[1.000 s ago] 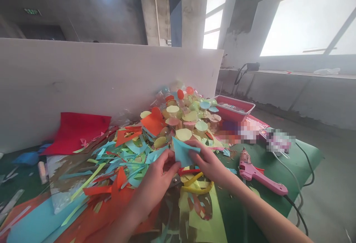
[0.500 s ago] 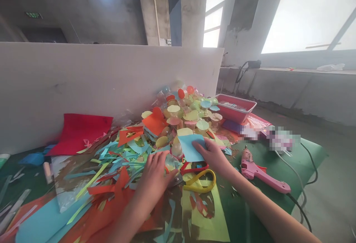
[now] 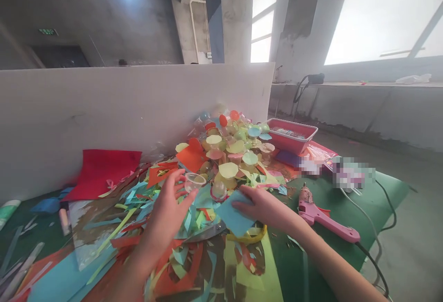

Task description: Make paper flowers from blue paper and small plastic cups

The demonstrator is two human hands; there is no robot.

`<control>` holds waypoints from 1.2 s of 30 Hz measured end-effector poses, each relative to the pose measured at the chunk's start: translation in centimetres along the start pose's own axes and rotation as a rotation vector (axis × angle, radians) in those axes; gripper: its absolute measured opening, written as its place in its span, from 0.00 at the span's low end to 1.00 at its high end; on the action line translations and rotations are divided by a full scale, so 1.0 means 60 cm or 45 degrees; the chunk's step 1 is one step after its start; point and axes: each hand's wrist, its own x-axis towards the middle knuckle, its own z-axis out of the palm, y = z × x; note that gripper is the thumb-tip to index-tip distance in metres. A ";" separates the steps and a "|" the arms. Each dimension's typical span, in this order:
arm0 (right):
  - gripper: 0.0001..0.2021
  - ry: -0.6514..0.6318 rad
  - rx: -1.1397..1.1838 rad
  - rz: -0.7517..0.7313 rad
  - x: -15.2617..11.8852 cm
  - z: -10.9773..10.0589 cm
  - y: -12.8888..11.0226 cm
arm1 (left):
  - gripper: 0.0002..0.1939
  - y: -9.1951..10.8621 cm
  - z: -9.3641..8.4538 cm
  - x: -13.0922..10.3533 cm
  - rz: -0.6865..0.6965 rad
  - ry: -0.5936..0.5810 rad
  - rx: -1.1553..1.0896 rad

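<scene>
My left hand (image 3: 175, 196) has its thumb and fingers around a small clear plastic cup (image 3: 194, 182), held up over the paper scraps. In my right hand (image 3: 254, 203) is a square of light blue paper (image 3: 235, 214), pinched at its right side and tilted. Beneath that paper lies a pair of scissors with yellow handles (image 3: 258, 235), partly covered, its blades (image 3: 207, 233) pointing left. Just beyond the hands rises a pile of clear cups topped with coloured paper discs (image 3: 228, 170).
A pink glue gun (image 3: 328, 226) lies on the green table (image 3: 384, 196) at the right, its cable trailing. Behind stands a red basket (image 3: 294, 143). Red felt (image 3: 104, 173), blue sheets (image 3: 69, 269) and many scraps cover the left. A white panel (image 3: 138, 108) borders the back.
My left hand has moved left and up, and the clear cup now shows raised in it. My right hand has brought the blue paper lower, over the scissors' handles. The view has shifted slightly.
</scene>
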 end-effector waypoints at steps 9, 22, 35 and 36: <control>0.11 0.446 -0.864 -0.108 -0.102 -0.094 0.055 | 0.34 0.055 0.025 -0.016 0.020 -0.092 -0.340; 0.23 0.379 -1.262 0.104 -0.214 -0.080 0.228 | 0.35 0.091 0.161 -0.056 -0.046 -0.533 -0.748; 0.18 0.424 -0.334 0.272 -0.210 -0.091 0.224 | 0.29 0.091 0.156 -0.076 -0.124 -0.508 -0.856; 0.19 0.452 -0.196 0.281 -0.213 -0.097 0.215 | 0.28 0.091 0.155 -0.075 -0.123 -0.521 -0.852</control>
